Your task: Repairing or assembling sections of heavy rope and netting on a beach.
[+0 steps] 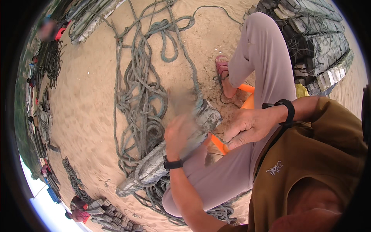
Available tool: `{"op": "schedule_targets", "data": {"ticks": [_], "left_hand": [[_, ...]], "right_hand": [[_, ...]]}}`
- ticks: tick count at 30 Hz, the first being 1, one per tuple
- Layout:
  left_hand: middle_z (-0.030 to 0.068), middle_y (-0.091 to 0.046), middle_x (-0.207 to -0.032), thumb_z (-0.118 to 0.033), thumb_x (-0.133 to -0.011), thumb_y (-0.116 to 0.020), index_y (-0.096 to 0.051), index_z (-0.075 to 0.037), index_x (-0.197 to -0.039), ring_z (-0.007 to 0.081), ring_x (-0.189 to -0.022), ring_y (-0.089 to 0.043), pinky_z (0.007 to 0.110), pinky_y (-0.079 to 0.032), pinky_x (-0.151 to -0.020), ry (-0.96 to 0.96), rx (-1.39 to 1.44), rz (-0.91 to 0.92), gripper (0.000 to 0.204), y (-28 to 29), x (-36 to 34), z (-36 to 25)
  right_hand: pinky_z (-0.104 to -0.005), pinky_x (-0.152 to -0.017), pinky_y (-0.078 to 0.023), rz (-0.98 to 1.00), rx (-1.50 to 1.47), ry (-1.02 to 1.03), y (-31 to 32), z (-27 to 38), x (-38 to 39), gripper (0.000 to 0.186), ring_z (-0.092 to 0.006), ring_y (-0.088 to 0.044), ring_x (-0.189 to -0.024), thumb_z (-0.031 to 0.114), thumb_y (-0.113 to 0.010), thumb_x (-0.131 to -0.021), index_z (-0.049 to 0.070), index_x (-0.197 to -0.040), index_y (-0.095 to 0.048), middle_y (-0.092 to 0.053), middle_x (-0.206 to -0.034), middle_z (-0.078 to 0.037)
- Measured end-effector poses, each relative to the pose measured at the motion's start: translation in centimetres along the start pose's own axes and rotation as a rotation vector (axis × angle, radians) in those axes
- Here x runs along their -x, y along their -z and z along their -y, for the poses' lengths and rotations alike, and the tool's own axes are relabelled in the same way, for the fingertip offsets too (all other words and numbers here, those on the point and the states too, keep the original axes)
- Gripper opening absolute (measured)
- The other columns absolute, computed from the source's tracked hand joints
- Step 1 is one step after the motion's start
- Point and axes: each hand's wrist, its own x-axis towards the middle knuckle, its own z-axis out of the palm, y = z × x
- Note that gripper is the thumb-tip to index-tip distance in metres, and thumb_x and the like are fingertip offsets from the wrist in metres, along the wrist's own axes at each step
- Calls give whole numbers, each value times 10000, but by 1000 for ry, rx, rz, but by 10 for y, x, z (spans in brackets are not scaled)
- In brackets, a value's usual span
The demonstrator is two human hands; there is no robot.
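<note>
Long grey bundle [150, 170] runs diagonally behind the motion-blurred left hand [179, 133]; that hand's opening and any hold cannot be told. Right hand [249, 125], just right of the bundle's upper end, has curled fingers; contents cannot be told.

A stack of grey blocks [322, 44] stands on sand [77, 116] near a yellow item [301, 90], a person [80, 215] beside another block pile [112, 215].

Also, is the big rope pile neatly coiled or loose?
Loose: the rope pile lies in uneven, crossing strands and loops on the sand.
</note>
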Motion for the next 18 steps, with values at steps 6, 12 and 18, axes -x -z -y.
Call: {"op": "schedule_targets", "data": {"ticks": [6, 12, 18], "left_hand": [[137, -648, -1134, -221, -854, -688, -654, -1, -1145, 223, -1062, -587, 328, -427, -940, 117, 239, 25, 366, 9, -5, -11], [138, -645, -1144, -209, -849, -692, -659, -10, -1139, 225, -1071, -587, 324, -425, -946, 165, 253, 67, 353, 13, -9, -24], [158, -628, -1098, -168, -841, -682, -654, -8, -1126, 277, -1032, -583, 346, -429, -919, -20, 31, 28, 329, -20, -16, -22]], "right_hand": [[-362, -586, -390, -79, -45, 178, -36, -3, -15, 279, -257, -493, -622, 214, -571, -956, 4, -775, -536, -501, -660, -110], [-351, -593, -398, -48, -12, 88, -22, 2, -7, 274, -228, -514, -629, 222, -576, -954, 2, -793, -557, -482, -651, -106], [-312, -512, -355, -301, -79, -74, 14, -3, 12, 284, -72, -443, -590, 272, -577, -966, 16, -845, -598, -450, -620, 5]]}}
